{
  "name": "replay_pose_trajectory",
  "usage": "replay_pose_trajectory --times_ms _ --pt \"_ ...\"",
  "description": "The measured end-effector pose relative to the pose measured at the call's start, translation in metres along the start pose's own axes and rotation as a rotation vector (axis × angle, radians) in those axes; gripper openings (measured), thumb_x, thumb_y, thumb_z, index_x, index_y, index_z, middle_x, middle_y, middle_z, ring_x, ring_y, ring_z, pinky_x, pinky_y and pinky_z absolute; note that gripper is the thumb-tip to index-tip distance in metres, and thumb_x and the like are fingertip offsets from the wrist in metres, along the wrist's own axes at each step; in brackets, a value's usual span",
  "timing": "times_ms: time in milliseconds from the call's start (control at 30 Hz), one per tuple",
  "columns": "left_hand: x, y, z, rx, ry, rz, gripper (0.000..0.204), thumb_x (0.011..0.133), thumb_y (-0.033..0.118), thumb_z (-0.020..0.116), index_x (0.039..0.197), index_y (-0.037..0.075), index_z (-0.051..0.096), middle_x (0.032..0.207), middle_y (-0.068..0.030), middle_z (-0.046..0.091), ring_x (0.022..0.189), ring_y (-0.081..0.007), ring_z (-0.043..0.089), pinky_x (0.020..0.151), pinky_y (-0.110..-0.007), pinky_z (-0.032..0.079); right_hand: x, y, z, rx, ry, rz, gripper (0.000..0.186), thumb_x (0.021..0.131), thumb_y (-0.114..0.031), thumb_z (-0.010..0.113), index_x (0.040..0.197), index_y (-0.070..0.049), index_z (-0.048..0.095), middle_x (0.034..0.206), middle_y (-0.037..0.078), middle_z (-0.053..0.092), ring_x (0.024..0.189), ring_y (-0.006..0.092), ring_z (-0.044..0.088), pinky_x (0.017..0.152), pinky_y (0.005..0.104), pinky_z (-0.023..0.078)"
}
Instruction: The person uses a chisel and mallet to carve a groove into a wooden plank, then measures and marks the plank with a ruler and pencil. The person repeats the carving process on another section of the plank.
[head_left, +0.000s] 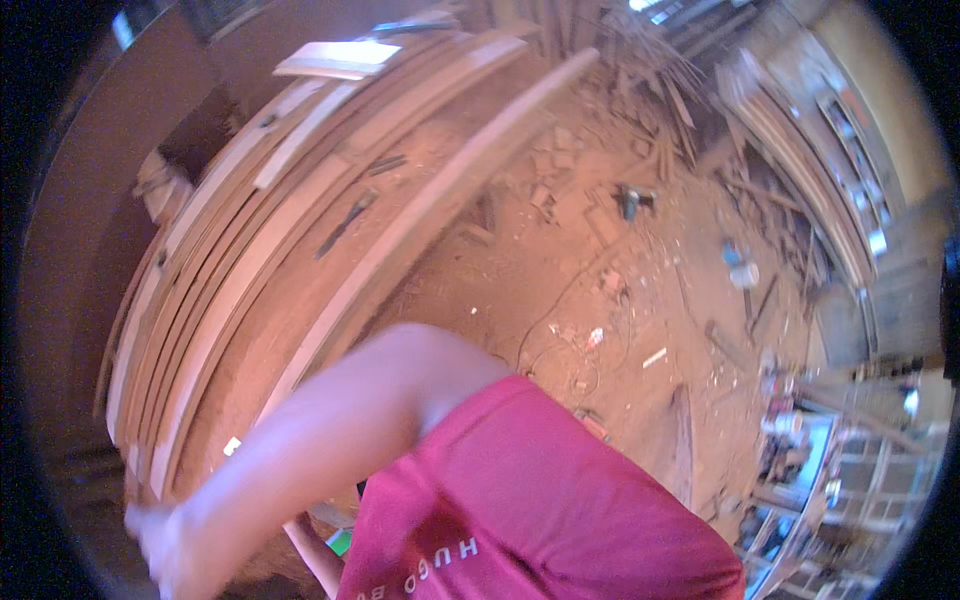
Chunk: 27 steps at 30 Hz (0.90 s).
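Note:
My right arm, in a red short sleeve, is bent at the elbow and reaches across to the lower left. At its end my right hand (160, 545) is blurred near the dark rim, close to the lower ends of the long wooden boards (225, 290). Whether its fingers hold anything does not show. Beneath that forearm a strip of my left forearm appears, and the left hand is hidden behind the right arm. A small green and white item (340, 542) peeks out between the left forearm and my shirt.
One long board (440, 200) lies apart on the reddish dirt floor. A dark handheld tool (630, 202) and a thin cord (565, 290) lie farther off. Scrap wood (650, 110) is heaped at the back. Stacked planks (800, 160) and a cluttered bench (800, 480) line the right.

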<state>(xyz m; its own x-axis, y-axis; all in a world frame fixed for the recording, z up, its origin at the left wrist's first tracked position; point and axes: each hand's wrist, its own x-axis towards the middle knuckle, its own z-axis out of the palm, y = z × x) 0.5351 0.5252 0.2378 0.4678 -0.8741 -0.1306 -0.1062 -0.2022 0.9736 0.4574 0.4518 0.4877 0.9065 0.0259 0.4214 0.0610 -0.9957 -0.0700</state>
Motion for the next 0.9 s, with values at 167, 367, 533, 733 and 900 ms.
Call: replay_pose_trajectory --times_ms 167,367,533,733,900 --pt "-0.016 0.010 0.005 0.143 -0.087 0.031 0.023 0.098 0.025 0.056 0.101 0.003 0.058 0.078 0.0004 0.057 0.063 -0.0063 0.048 0.052 -0.023 0.040 -0.002 0.000 -0.039 -0.171 0.135 0.002 0.015 0.083 -0.022 0.062 0.095 -0.015 0.067 0.089 0.011 0.071 0.080 0.0312 0.068 0.070 0.0522 0.051" --pt "-0.014 0.025 -0.009 0.232 -0.127 0.053 0.021 0.098 0.023 0.056 0.099 0.002 0.058 0.077 -0.0005 0.057 0.063 -0.0070 0.050 0.053 -0.024 0.042 -0.014 0.013 -0.051 -0.278 0.197 0.049 0.021 0.085 -0.018 0.059 0.105 -0.013 0.061 0.089 0.015 0.070 0.080 0.0337 0.068 0.070 0.0509 0.052" --pt "-0.010 0.031 -0.015 0.336 -0.183 0.061 0.020 0.098 0.022 0.056 0.098 0.002 0.058 0.076 -0.0013 0.057 0.063 -0.0076 0.051 0.053 -0.025 0.043 -0.037 0.031 -0.056 -0.329 0.231 0.128 0.026 0.086 -0.015 0.057 0.112 -0.010 0.057 0.089 0.018 0.069 0.080 0.0358 0.067 0.070 0.0498 0.053" --pt "0.051 0.043 -0.005 0.488 -0.335 0.133 0.019 0.097 0.020 0.056 0.096 0.002 0.058 0.075 -0.0022 0.058 0.064 -0.0083 0.053 0.053 -0.026 0.044 -0.110 0.067 -0.062 -0.369 0.412 0.385 0.034 0.088 -0.011 0.054 0.122 -0.008 0.051 0.089 0.021 0.067 0.081 0.0382 0.067 0.071 0.0485 0.055" --pt "0.135 0.037 -0.042 0.461 -0.393 0.244 0.025 0.097 0.022 0.058 0.102 -0.002 0.062 0.073 -0.0020 0.059 0.063 -0.0084 0.051 0.055 -0.026 0.043 -0.217 0.059 0.026 0.324 0.593 1.386 0.022 0.096 -0.017 0.051 0.111 -0.001 0.047 0.089 0.029 0.060 0.087 0.0472 0.060 0.073 0.0513 0.047"
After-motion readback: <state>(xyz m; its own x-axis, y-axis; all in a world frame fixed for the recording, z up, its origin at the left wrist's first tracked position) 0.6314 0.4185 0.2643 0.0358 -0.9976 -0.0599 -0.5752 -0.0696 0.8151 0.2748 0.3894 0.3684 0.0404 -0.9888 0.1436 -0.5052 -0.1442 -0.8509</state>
